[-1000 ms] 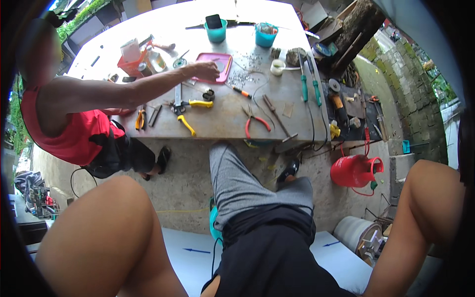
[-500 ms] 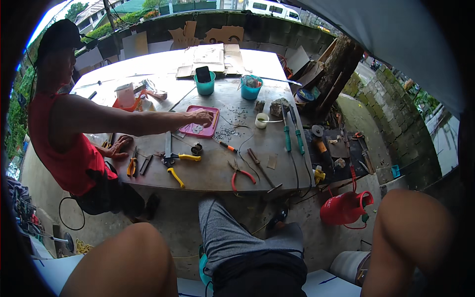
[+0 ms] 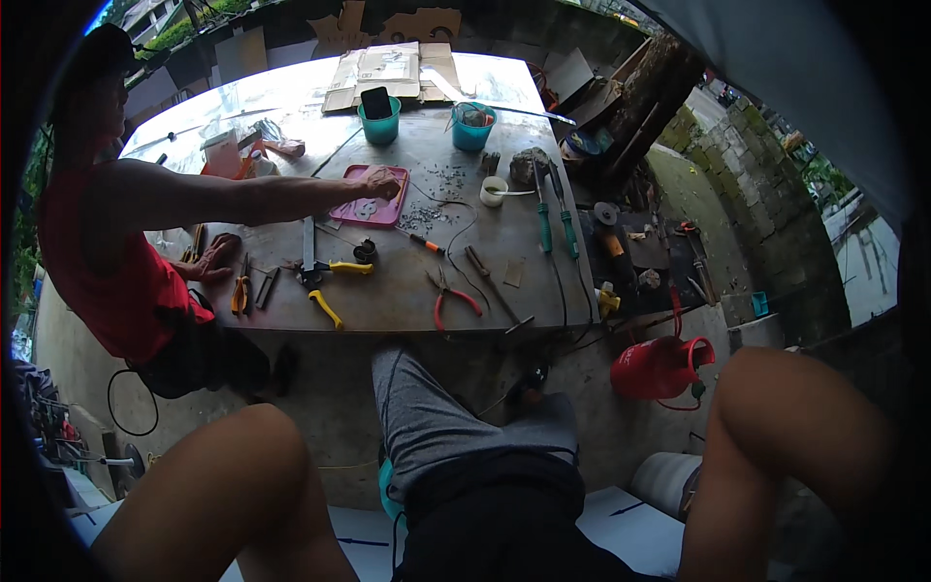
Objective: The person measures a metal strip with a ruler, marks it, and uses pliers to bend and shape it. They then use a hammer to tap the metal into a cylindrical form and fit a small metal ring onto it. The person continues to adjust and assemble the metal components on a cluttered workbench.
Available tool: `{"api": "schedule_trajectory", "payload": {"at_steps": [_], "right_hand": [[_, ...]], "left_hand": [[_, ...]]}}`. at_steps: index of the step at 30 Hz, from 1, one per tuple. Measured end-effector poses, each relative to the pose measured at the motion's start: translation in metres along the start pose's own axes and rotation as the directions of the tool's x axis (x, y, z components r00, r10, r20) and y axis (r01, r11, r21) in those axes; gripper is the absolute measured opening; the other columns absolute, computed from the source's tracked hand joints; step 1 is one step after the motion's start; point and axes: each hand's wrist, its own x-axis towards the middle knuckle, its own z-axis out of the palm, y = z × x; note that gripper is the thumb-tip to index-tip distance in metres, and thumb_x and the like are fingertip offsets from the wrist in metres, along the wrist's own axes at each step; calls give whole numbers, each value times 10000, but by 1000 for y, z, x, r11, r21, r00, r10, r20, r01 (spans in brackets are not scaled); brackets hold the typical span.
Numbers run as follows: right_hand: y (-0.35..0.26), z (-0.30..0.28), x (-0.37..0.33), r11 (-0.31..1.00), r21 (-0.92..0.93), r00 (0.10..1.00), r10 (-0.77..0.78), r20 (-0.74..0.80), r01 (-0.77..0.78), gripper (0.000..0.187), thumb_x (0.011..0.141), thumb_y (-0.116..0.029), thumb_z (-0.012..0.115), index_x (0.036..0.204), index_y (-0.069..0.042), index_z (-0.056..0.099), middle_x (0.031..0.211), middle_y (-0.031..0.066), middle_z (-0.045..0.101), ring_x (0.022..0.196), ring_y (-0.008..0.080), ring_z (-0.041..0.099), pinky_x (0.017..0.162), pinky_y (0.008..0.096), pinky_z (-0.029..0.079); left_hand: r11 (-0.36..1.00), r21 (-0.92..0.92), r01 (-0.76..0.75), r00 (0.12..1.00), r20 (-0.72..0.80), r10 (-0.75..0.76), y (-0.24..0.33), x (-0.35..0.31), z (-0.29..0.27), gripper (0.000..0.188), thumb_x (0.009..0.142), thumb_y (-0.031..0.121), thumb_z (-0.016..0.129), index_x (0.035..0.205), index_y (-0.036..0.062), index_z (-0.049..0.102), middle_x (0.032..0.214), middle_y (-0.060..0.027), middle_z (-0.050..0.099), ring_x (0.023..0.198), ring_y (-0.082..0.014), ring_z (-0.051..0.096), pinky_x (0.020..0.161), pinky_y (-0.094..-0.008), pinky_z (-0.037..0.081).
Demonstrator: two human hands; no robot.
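Neither of my hands is in view; only my bent arms (image 3: pixel 218 485) (image 3: pixel 790 417) show at the lower left and lower right. In front of me is a metal-topped table (image 3: pixel 388 301). Nearest me on it lie red-handled pliers (image 3: pixel 451 299), a hammer (image 3: pixel 493 281) and a yellow-handled cutting tool (image 3: pixel 325 281). A co-worker in a red top (image 3: pixel 107 262) stands at the left, one hand (image 3: pixel 381 182) over a pink tray (image 3: pixel 388 211) that holds small pieces. The co-worker's other hand (image 3: pixel 208 259) rests on the table beside orange-handled pliers (image 3: pixel 240 291).
Two teal buckets (image 3: pixel 379 126) (image 3: pixel 472 134) stand toward the back, near flattened cardboard (image 3: pixel 344 85). Two green-handled soldering irons (image 3: pixel 545 228) (image 3: pixel 569 233) lie at the right, cords trailing over the edge. A red gas cylinder (image 3: pixel 645 371) sits on the floor, near a low bench with a grinder (image 3: pixel 609 228).
My view has tilted, so the table sits higher and slightly left in the picture. My arms stay bent at the lower corners. The co-worker's hand remains over the pink tray.
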Motion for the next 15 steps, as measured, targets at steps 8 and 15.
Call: {"api": "schedule_trajectory", "payload": {"at_steps": [8,15], "right_hand": [[26,52,-86,805,243,841,516,165,-541,312,1024,-365,646,957,-65,593,778,70,583,704,184,602,627,303,476],[27,152,-39,379,333,364,11,931,-863,442,898,-454,789,1090,-60,733,881,96,747,763,218,726,675,342,573]], "left_hand": [[999,-53,9,989,-147,-16,-17,-19,-8,563,1053,376,529,1480,21,436,894,-92,654,842,-293,658,1005,-493,513],[989,-131,73,863,-489,-128,-60,-61,-18,582,1059,377,519,1505,17,419,878,-94,652,829,-298,662,1011,-501,516]]}}
